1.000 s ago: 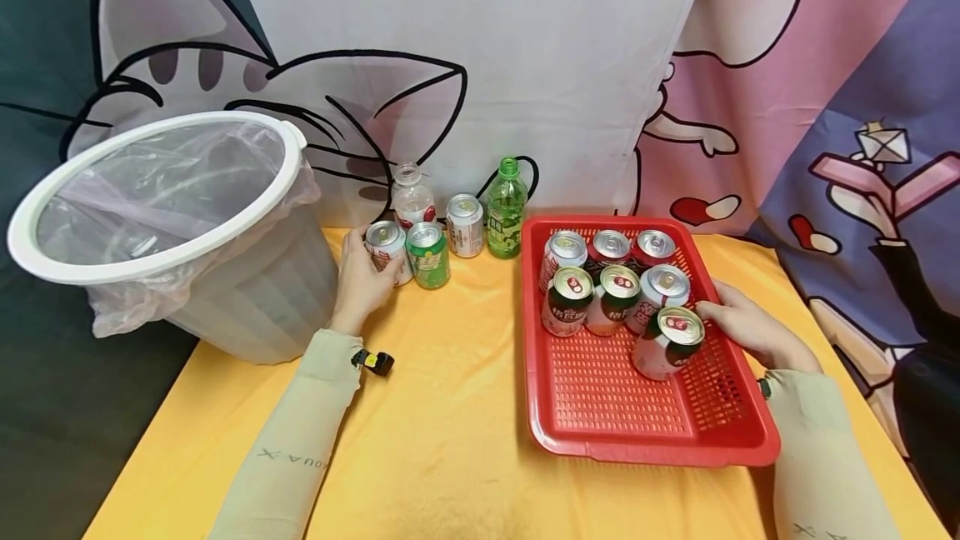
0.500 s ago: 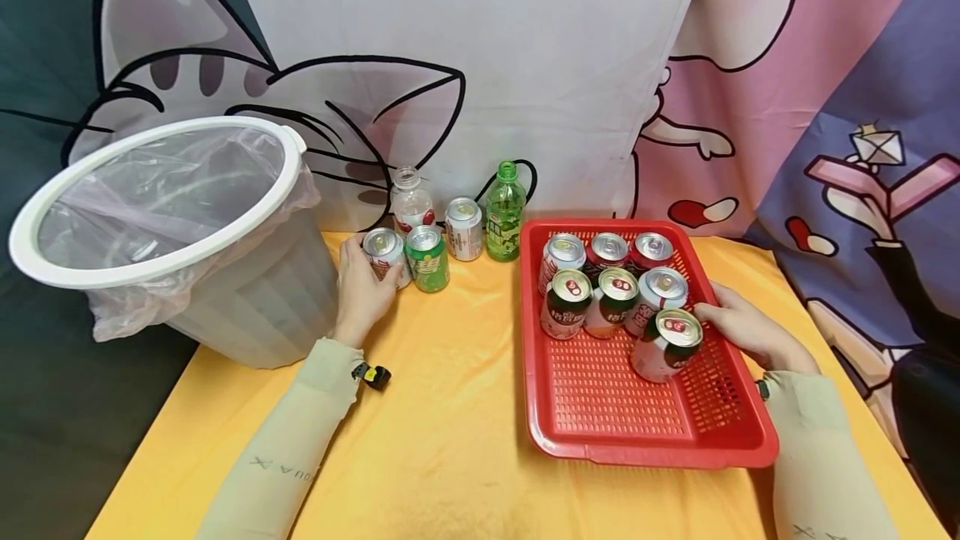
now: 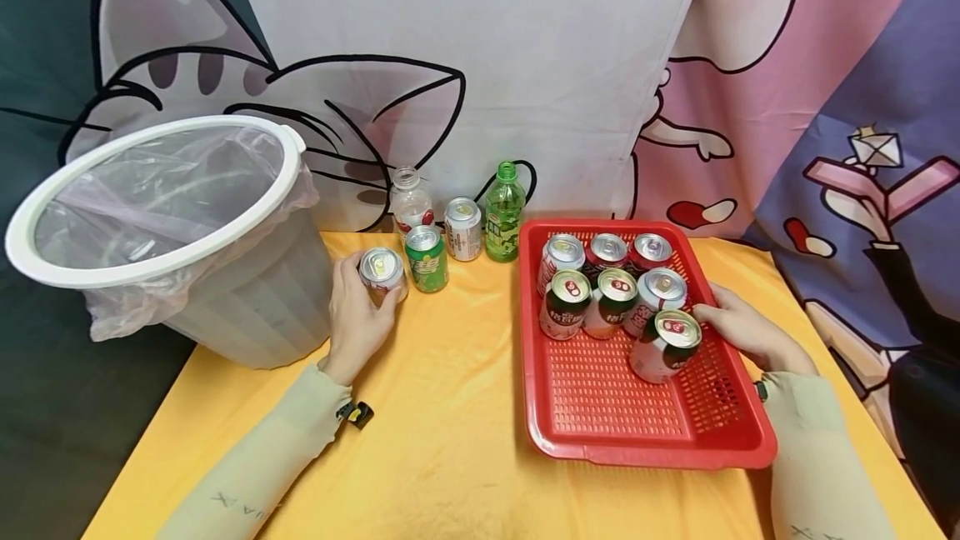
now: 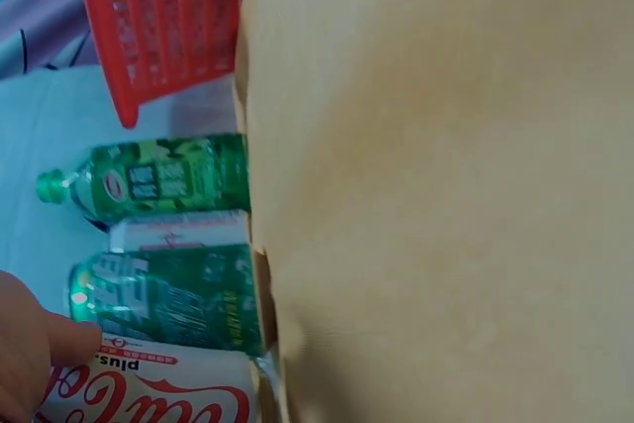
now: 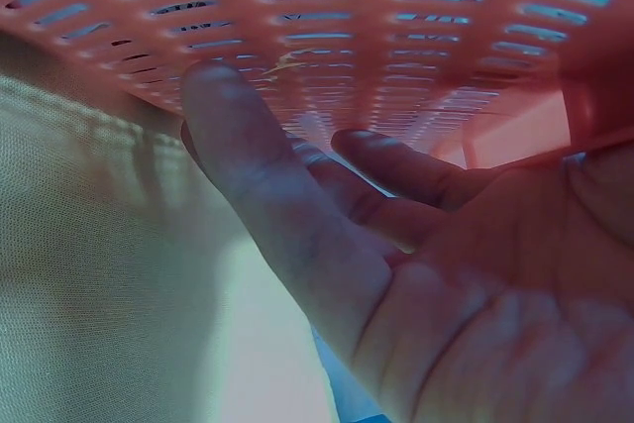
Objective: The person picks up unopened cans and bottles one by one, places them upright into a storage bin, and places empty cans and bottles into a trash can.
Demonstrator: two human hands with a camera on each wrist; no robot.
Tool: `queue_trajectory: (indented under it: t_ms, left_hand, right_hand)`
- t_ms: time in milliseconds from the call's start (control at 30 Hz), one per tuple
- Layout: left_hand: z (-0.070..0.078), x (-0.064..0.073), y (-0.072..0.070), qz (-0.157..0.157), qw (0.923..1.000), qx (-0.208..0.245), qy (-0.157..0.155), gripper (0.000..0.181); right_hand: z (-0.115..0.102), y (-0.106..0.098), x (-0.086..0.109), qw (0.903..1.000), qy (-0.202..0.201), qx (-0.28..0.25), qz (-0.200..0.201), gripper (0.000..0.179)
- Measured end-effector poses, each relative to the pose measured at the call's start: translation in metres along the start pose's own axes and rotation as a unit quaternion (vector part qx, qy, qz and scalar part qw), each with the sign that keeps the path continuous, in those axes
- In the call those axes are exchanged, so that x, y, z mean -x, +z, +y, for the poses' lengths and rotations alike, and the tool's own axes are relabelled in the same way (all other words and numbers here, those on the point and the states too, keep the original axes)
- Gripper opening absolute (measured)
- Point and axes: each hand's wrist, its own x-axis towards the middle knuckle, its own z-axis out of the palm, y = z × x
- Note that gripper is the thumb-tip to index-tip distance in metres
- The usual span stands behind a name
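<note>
My left hand (image 3: 360,319) grips a white Coca-Cola Plus can (image 3: 384,272) between thumb and fingers. In the left wrist view the can's red lettering (image 4: 149,393) shows beneath the thumb. A green can (image 3: 427,261) stands just right of the held can. On the right side, my right hand (image 3: 753,327) holds the edge of the red plastic basket (image 3: 652,455), its thumb over the rim. In the right wrist view the fingers (image 5: 267,185) lie under the slotted basket wall. Several cans (image 3: 566,304) stand inside, mostly toward the basket's far end; the nearest can (image 3: 665,346) leans.
A large bin (image 3: 255,298) with a white rim and clear liner stands at the left. Behind the green can are a clear bottle (image 3: 411,200), another white can (image 3: 463,229) and a green bottle (image 3: 505,212). A printed cloth (image 3: 562,90) hangs behind the yellow table.
My left hand has drawn the white can toward me and slightly left, away from the clear bottle and the green can. My right hand and the basket have stayed in place.
</note>
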Motion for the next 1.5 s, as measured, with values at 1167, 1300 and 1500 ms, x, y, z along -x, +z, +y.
queue_trajectory:
  t_ms: [1167, 1300, 1500]
  left_hand:
    - [0.126, 0.017, -0.013, -0.107, 0.9655, 0.174, 0.161, 0.080]
    - [0.142, 0.013, -0.007, -0.123, 0.9543, 0.191, 0.194, 0.080]
    - [0.166, 0.009, 0.003, -0.179, 0.9344, 0.199, 0.235, 0.077]
  right_hand:
    - [0.000, 0.001, 0.002, 0.9999, 0.013, -0.008, 0.005, 0.049]
    - [-0.001, 0.001, 0.002, 0.9999, 0.011, -0.005, 0.006, 0.049]
    - [-0.001, 0.000, 0.000, 0.9999, 0.011, 0.005, 0.007, 0.048]
